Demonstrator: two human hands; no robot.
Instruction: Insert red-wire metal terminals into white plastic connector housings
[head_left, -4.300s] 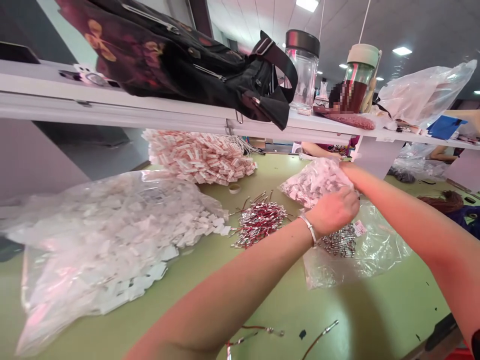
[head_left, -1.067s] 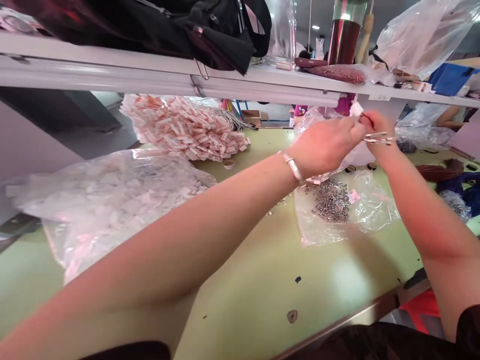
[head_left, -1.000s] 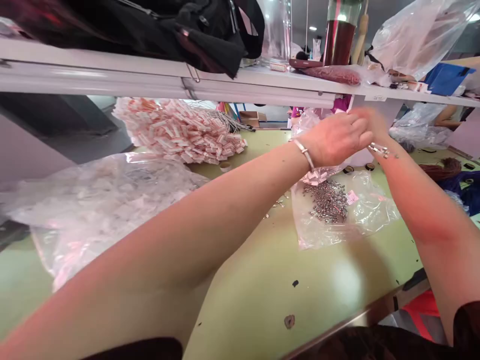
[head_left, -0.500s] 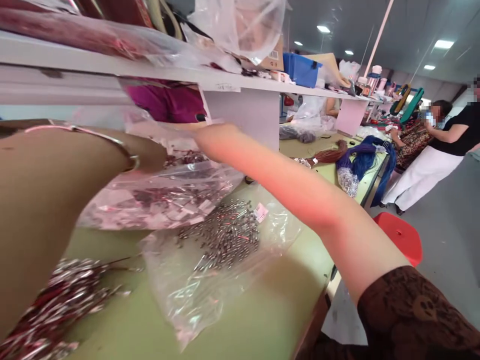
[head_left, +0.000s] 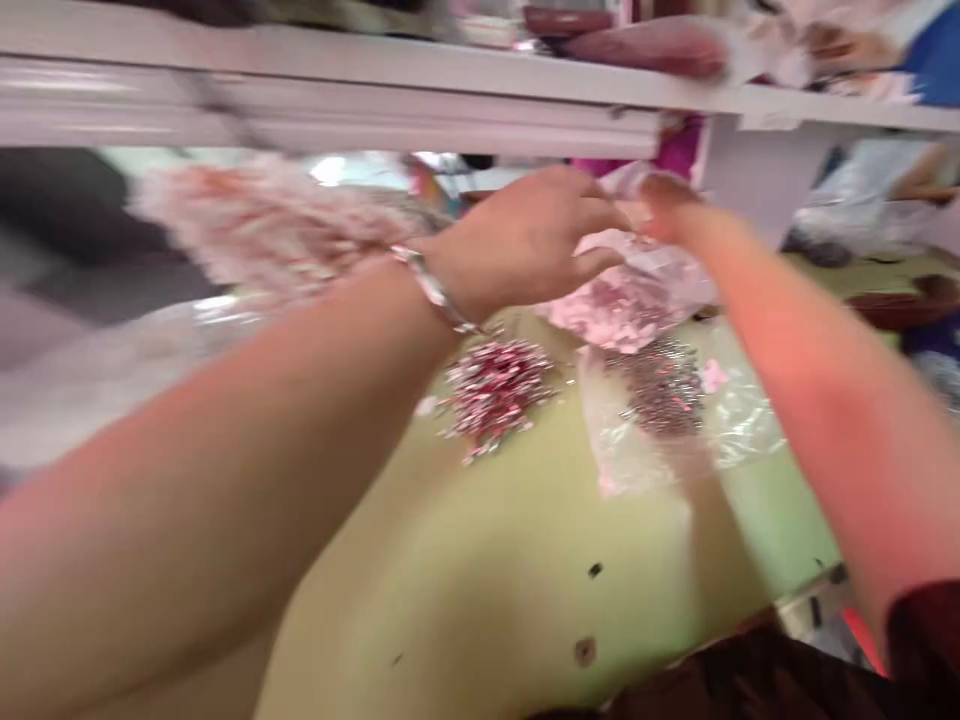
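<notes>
The picture is smeared by motion. My left hand (head_left: 525, 240), a metal bracelet on its wrist, hovers over the green table (head_left: 525, 560) with its fingers curled at the top of a small clear bag of white tags (head_left: 637, 295). What those fingers pinch is too blurred to name. My right hand (head_left: 664, 200) reaches in from the right and meets the same bag; its fingers are hidden. Below the hands lie a heap of red-and-silver cords (head_left: 495, 390) and a flat clear bag of small metal pieces (head_left: 664, 385).
A white shelf (head_left: 337, 90) runs overhead across the back, with things on top. A pile of pink-and-white tags (head_left: 255, 215) sits at the back left. A large clear bag (head_left: 90, 360) lies at the left. The table's front edge (head_left: 810, 600) is at the lower right.
The camera swung right toward the aisle and has swung back to the table. Both hands have stayed up by the small bag of tags; the metal-tipped cords seen in my right hand earlier no longer show.
</notes>
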